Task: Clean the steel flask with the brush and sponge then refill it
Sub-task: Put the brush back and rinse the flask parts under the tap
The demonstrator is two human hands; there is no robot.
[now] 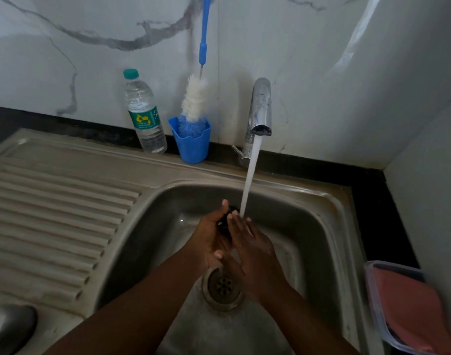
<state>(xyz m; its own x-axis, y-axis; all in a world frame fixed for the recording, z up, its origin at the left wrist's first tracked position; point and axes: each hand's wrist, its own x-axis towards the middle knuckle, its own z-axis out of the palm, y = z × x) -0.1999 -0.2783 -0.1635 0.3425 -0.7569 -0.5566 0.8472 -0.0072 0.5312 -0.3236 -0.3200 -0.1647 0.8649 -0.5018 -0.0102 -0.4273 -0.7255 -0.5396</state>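
Observation:
Over the sink basin [308,226], my left hand [209,237] holds a small black object [225,224], possibly the flask's cap, just beside the running water stream [250,180]. My right hand [252,254] lies over it with straight fingers, its fingertips in the water. The long bottle brush [196,98], blue-handled with white and blue bristles, stands in a blue cup [193,147] at the back wall. A grey rounded steel thing [12,326], blurred and perhaps the flask, lies on the drainboard at the bottom left. No sponge is in sight.
The chrome tap [260,108] is running. A clear plastic water bottle [145,114] with a green cap stands left of the cup. The ribbed drainboard [53,221] spreads left. The drain [223,286] sits under my wrists. A clear container with pink cloth [408,311] stands at the right.

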